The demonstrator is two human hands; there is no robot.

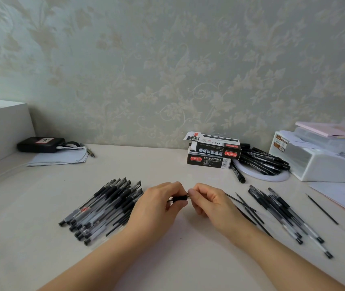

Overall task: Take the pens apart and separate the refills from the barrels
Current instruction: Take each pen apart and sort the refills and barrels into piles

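Nearest the front edge of the worktop (167, 259), two bare forearms reach in and meet at the middle. The left hand (159, 206) has its fingers curled closed around the black grip of one pen (180, 198), most of the barrel hidden in the palm. The right hand (207, 201) pinches the exposed end of that pen between thumb and forefinger, its other fingers loosely bent. This looks like the unscrewing or pulling-apart step; whether the tip section has come loose cannot be told.

To the left lies a pile of whole pens (102, 208), apparently untouched. To the right, thin black refills (249, 208) lie beside a group of emptied barrels (287, 215), with one stray refill (323, 210) nearer the right edge.

The next move likely calls for a steady twist, then drawing the refill out straight and setting each part with its own kind.

Along the back edge stand stacked pen boxes (213, 153), more dark pens (264, 161) and a white organiser (323, 162).
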